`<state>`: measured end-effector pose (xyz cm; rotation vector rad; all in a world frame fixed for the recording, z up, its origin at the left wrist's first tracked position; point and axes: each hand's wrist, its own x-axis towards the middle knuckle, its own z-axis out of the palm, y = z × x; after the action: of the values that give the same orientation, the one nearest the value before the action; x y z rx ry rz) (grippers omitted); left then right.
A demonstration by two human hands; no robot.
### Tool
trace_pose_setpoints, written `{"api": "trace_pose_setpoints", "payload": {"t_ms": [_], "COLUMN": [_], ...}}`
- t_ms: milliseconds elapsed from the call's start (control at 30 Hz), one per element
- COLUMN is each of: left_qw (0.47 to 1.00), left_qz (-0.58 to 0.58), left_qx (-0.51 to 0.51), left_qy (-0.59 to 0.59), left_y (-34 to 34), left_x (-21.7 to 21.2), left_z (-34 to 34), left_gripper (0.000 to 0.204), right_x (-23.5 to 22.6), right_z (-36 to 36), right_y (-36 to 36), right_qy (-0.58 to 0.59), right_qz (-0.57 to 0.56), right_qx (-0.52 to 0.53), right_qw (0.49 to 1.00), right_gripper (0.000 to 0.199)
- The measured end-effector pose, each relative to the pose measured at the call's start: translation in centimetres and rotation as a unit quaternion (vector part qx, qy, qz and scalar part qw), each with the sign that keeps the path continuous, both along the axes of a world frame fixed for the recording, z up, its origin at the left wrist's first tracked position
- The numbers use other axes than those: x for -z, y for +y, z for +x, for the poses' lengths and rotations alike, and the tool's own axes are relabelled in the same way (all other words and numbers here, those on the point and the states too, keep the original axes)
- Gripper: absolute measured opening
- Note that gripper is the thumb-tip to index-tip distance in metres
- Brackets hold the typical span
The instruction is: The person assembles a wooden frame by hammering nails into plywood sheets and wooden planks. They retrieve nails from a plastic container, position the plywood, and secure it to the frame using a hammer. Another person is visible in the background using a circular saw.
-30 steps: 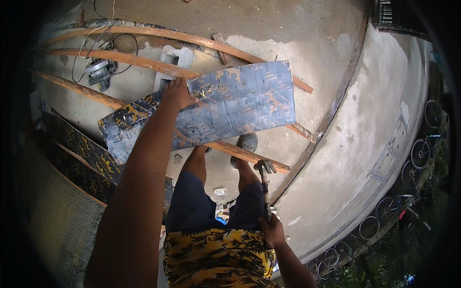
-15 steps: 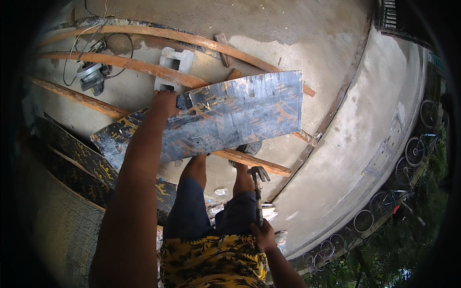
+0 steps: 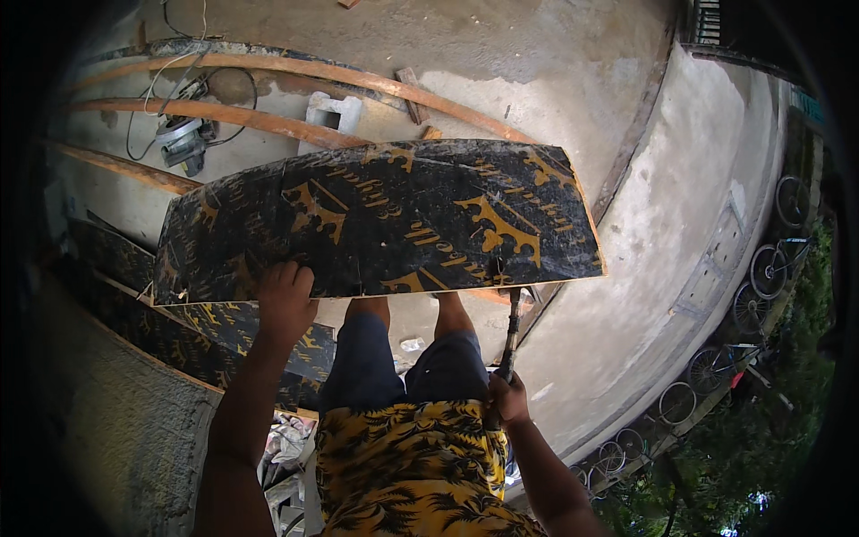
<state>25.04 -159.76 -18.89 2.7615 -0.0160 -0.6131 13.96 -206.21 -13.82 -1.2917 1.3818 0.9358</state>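
A long plywood board (image 3: 394, 210), its dark face printed in gold, lies across the view in front of my legs. My left hand (image 3: 286, 298) is closed over the board's near edge, left of its middle, with the fingers on the printed face. Beside my right thigh, my right hand (image 3: 508, 399) grips a claw hammer (image 3: 512, 338) by its handle. The hammer points away from me, and its head is hidden at the board's near edge.
Long timber beams (image 3: 242, 116) stretch over the concrete floor at the far left. Among them sit a corded power tool (image 3: 185, 143) and a hollow concrete block (image 3: 334, 115). More printed boards (image 3: 161, 336) lie at the left. Bicycles (image 3: 716, 371) stand along the right edge.
The board has turned over, from its worn grey face to its dark printed one. My left hand has gone from the far edge to the near edge. The hammer's head has passed out of sight.
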Motion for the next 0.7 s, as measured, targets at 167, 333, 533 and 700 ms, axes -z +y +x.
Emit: {"api": "trace_pose_setpoints", "payload": {"t_ms": [167,333,533,700], "left_qw": [0.996,0.977,0.95,0.901], "left_qz": [0.072,0.115,0.044,0.047], "left_qx": [0.033,-0.002,-0.085,-0.072], "left_qy": [0.034,0.182,0.297,0.425], "left_y": [-2.2,-7.0,-10.2,-8.8], "left_x": [13.0,19.4,17.1,18.5], "left_z": [-4.2,-6.3,-2.8,0.2], "left_gripper": [0.018,0.02,0.084,0.106], "right_x": [-0.2,-0.8,1.6,7.4], "right_z": [-0.9,-1.2,5.9,11.4], "right_y": [-1.9,-2.6,0.2,4.6], "right_qy": [0.048,-0.021,-0.065,-0.015], "right_qz": [-0.053,-0.103,-0.036,0.029], "right_qx": [0.013,0.066,-0.011,0.081], "right_qw": [0.997,0.992,0.997,0.996], "right_gripper": [0.018,0.024,0.012,0.024]}}
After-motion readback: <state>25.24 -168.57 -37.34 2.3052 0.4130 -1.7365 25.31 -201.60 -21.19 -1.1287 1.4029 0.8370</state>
